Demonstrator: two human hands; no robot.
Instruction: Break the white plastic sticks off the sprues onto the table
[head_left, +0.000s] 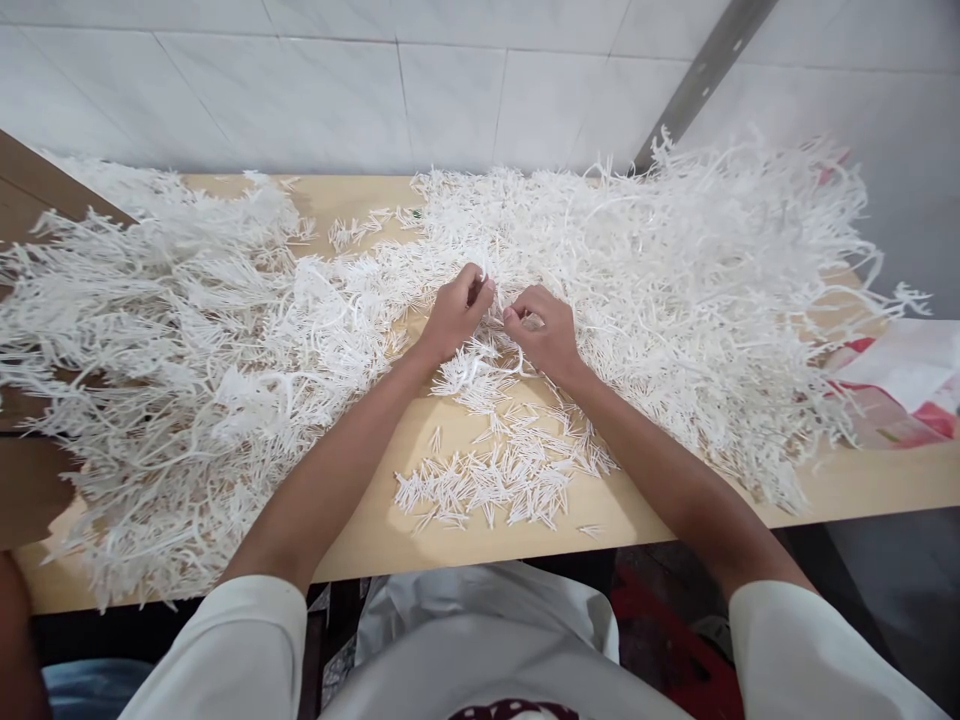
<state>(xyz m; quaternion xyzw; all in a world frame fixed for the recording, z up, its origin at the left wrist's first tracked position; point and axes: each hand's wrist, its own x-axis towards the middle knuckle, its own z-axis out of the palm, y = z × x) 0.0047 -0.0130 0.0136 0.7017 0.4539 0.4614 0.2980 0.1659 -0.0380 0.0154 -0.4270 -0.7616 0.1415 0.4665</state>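
Note:
My left hand (455,315) and my right hand (546,330) meet at the middle of a wooden table (847,485). Between their pinched fingertips they hold a white plastic branched strip (496,298), part of it hidden by the fingers. Just below the hands lies a scatter of small loose white plastic pieces (499,470). A big heap of white branched plastic strips (675,270) lies to the right. Another heap (165,330) spreads over the left of the table.
A white tiled wall (450,80) rises behind the table. A red and white plastic bag (900,390) lies at the right edge. A brown board (30,190) sits at the far left. The table's front edge runs just above my lap.

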